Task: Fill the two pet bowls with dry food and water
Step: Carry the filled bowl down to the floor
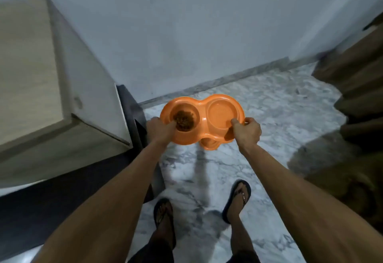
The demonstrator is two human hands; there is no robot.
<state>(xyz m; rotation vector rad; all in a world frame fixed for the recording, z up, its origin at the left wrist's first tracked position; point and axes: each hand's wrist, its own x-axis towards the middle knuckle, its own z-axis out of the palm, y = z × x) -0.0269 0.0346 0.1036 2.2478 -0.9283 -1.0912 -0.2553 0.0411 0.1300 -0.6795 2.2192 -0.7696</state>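
Head view: blurred orange double bowl (pixel 202 115), right well's contents indistinct.

Orange double pet bowl (pixel 202 121); dark brown dry food (pixel 184 121) in its left cup; floor (pixel 267 105) white marble with grey veining; wall (pixel 186 24) pale blue-grey; cabinet (pixel 27 71) light beige woodgrain; curtain (pixel 356 80) brown; flip-flops (pixel 238 198) black.

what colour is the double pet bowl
Orange, inside and out: the double pet bowl shows best in the head view, held at both ends.
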